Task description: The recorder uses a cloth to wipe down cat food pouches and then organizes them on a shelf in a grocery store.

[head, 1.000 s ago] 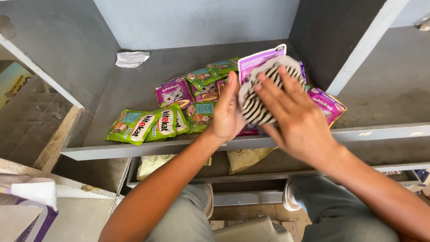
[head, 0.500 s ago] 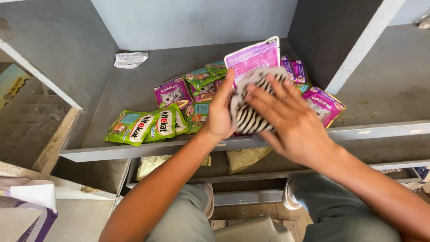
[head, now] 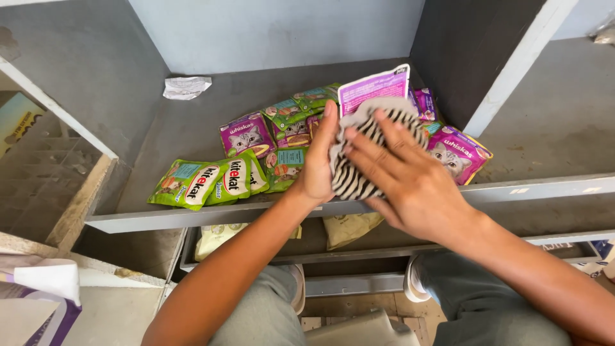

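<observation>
Both hands work at the front edge of a grey shelf [head: 192, 128]. Left hand [head: 318, 168] grips the left side of a purple pouch [head: 375, 86], thumb and fingers closed on it, pouch held upright, tilted a bit back. Right hand [head: 403, 176] lies flat with fingers spread over a black-and-white striped cloth [head: 359, 173], pressing it against the pouch face; not curled into a grip. Shelf lip [head: 211, 214] sits just under both wrists. Open bare shelf floor left of and behind the left hand, up to the back wall. Dark divider panel [head: 461, 57] with a white edge stands close to the right of the right hand, tight room there. Just left of the left hand: green pouches [head: 211, 182] lying flat near the lip, then purple cat-food pouches [head: 246, 136] and mixed ones piled behind the fingers. One more purple pouch [head: 458, 152] lies right under the right hand's far side, by the divider. Crumpled white paper [head: 186, 86] far back left, well apart. Lower shelf below the wrists holds pale bags [head: 349, 227].
</observation>
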